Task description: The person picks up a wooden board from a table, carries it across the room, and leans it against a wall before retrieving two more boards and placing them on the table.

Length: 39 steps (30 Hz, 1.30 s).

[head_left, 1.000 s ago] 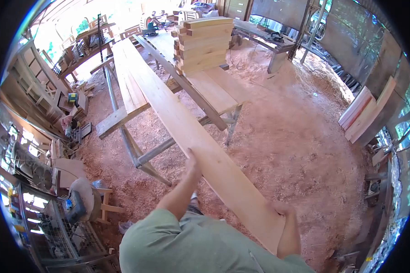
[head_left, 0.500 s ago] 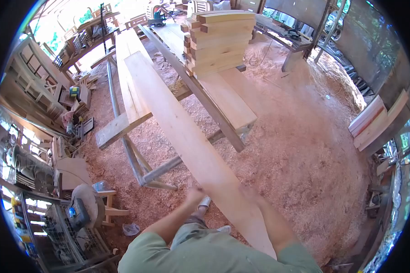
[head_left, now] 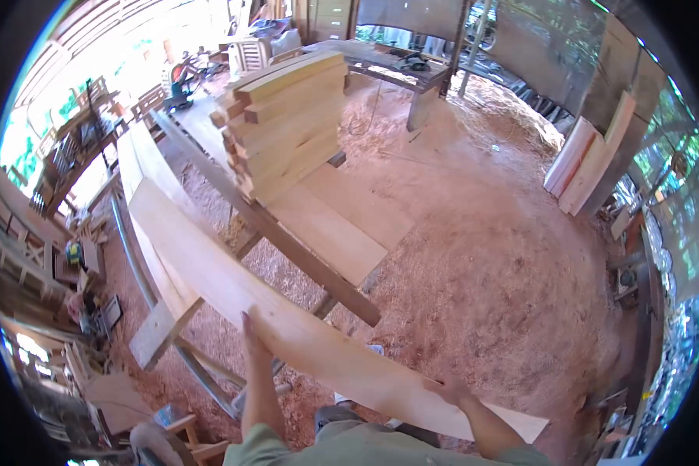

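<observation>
A long pale wooden plank [head_left: 311, 330] runs slantwise from the trestle at the upper left to the lower right. My left hand [head_left: 256, 338] grips its near edge around the middle, fingers partly hidden by the wood. Farther along, my right hand [head_left: 452, 391] grips the plank near its right end, the thumb side over the far edge. The plank's far end lies over other pale boards [head_left: 157, 159] on the trestle. Beyond a dark wooden beam [head_left: 287, 248] stands a tall stack of thick boards [head_left: 299, 120].
Metal trestle legs [head_left: 202, 380] stand at the lower left. A wide board [head_left: 330, 237] lies below the stack. Planks [head_left: 598, 163] lean at the right wall. A workbench [head_left: 396, 62] stands at the back, and sawdust covers the floor [head_left: 481, 272].
The view has turned right. The plank now lies more across the view, its near end swung toward the right. My hands are farther apart along it.
</observation>
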Motion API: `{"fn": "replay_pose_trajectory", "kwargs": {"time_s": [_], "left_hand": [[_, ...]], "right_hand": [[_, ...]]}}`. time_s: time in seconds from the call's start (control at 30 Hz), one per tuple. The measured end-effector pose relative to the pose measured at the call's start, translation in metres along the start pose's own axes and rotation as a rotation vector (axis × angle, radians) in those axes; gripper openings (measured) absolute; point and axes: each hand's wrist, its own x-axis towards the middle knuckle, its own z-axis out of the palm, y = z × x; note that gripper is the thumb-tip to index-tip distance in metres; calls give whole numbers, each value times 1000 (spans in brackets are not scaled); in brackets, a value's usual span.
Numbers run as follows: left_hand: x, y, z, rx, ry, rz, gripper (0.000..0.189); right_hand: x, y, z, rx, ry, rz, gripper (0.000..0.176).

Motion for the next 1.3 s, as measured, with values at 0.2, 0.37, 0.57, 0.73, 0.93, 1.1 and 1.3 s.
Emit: {"fn": "replay_pose_trajectory", "kwargs": {"time_s": [0.2, 0.37, 0.57, 0.73, 0.93, 1.1, 1.3], "left_hand": [[-39, -43, 86, -66, -90, 123, 70], [-42, -65, 195, -65, -254, 256, 69], [-76, -119, 351, -6, -231, 235, 70], [-65, -172, 459, 60, -472, 402, 67], [-39, -223, 604, 55, -667, 508, 68], [-2, -290, 717, 118, -728, 539, 61], [29, -395, 862, -1, -876, 512, 57]], "right_hand": [[-33, 44, -71, -46, 83, 121, 58], [-28, 82, -129, -46, 260, 19, 55], [22, 166, -197, 191, 385, -47, 51], [47, 226, -267, 181, 523, -153, 44], [74, 274, -337, 419, 718, -216, 43], [127, 320, -384, 591, 903, -288, 47], [199, 386, -468, 766, 1059, -312, 52]]}}
